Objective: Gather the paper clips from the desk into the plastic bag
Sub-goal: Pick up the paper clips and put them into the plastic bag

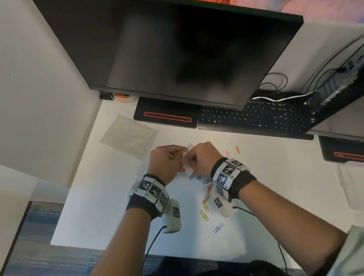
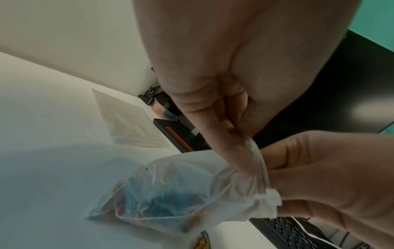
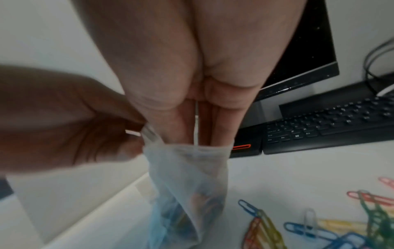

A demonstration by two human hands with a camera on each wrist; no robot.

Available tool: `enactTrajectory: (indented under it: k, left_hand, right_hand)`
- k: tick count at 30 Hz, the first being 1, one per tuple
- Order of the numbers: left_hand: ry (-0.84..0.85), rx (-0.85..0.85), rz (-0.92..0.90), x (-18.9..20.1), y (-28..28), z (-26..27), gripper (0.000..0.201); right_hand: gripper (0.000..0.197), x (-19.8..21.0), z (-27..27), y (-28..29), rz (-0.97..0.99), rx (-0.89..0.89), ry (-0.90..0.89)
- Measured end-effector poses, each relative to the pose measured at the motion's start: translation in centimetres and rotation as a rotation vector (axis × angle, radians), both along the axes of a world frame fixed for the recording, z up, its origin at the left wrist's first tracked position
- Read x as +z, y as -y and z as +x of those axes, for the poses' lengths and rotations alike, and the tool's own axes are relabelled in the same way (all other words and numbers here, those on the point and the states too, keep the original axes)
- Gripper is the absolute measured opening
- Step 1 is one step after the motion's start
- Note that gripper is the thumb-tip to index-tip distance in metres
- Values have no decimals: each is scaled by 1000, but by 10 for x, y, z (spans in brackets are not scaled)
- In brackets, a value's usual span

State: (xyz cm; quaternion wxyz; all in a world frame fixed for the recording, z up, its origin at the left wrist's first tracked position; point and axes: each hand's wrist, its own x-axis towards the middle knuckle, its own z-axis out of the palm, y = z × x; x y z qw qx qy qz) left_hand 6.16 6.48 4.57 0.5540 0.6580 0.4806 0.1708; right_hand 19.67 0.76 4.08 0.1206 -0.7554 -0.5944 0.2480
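The bag (image 2: 170, 190) mouth is pinched by the left hand (image 1: 164, 162) and right hand (image 1: 201, 158), held apart for loading. Loose clips (image 1: 206, 203) lie on the desk (image 1: 271, 195) below the grip.

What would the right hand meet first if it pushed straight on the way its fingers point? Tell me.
The right hand points down into the mouth of the plastic bag, which the left hand pinches at the rim. Going on, it would probably meet the paper clips inside first; depth is unclear.
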Motion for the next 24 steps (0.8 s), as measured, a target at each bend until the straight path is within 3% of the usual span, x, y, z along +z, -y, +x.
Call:
enactTrajectory:
  k: [3,6,7,9,11,13,19,21,24]
  left_hand:
    - [23,28,-11,-4,-1,0,18]
    - [28,50,-4,-4,-5,-4,18]
    - [27,52,0,-3,-7,-6,18]
    - [19,59,2,-4,-9,-12,18]
    - [28,72,-1,-5,-11,-16,18]
    - [27,75,-3,-7,-13,-18,18]
    - [3,55,-8,0,-7,-13,19]
    - [-4,43,-4,3,-5,-12,20]
    - [-11,24,11,3,-4,-9,22]
  right_hand:
    - [23,9,11,6,39,17,-88]
    - [17,9,39,16,213,-261,-357]
    - [20,5,53,21,245,-362,-368]
    - [27,-11,86,31,131,-462,-182]
    - [41,-29,108,46,-163,-411,40]
    - [51,-47,113,60,-315,-300,104]
    - [60,-65,73,81,-203,-120,5]
    - [64,-72,63,84,-179,-4,75]
    - [47,-84,55,81,-108,105,234]
